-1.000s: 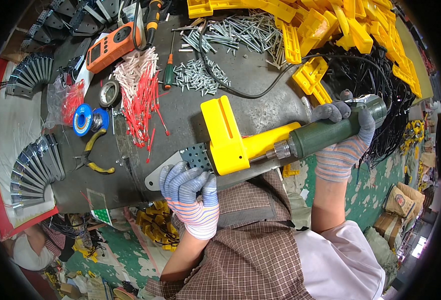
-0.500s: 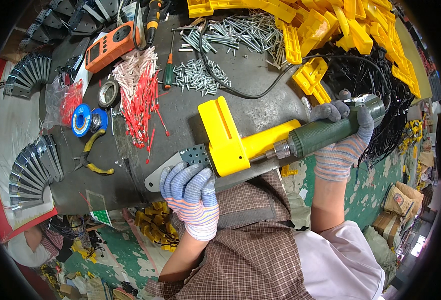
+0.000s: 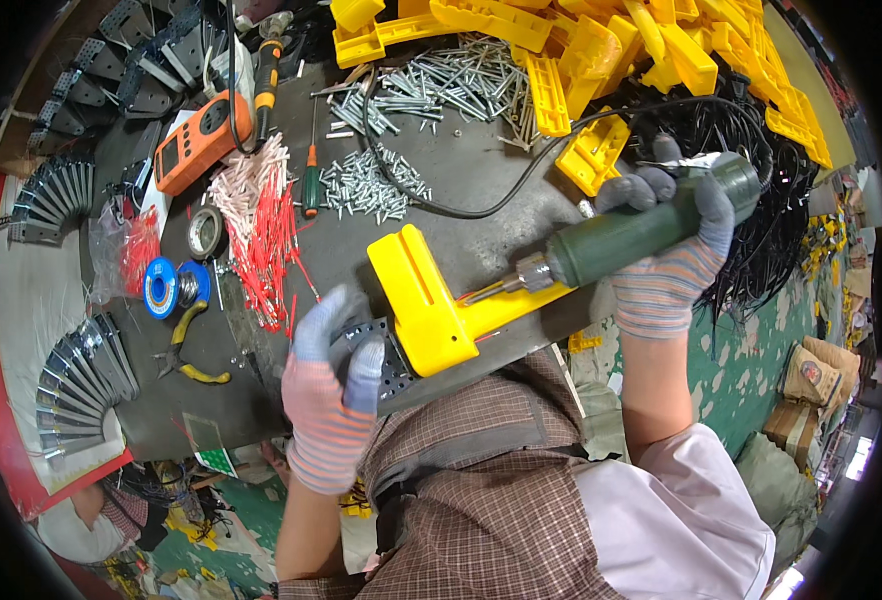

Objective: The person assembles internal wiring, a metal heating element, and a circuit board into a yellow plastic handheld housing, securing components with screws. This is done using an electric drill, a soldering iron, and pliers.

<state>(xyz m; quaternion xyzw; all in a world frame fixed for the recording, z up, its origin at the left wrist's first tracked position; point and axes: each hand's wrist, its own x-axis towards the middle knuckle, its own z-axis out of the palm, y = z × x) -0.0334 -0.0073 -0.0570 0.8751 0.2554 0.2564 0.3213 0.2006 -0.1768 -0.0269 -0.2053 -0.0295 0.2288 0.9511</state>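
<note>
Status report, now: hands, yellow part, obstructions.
Right hand gripping green driver. Left hand at perforated plate, grip unclear. Yellow housing at bench edge, bit overlapping it in view. Black cable beyond, not across it.

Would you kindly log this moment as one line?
left hand: at perforated plate; right hand: holding green driver; yellow handle: at table edge

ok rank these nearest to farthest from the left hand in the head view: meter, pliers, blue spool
1. Pliers: just left of the left hand.
2. Blue spool: left and farther up, beyond the pliers.
3. Meter: upper left, well above the spool.
</note>
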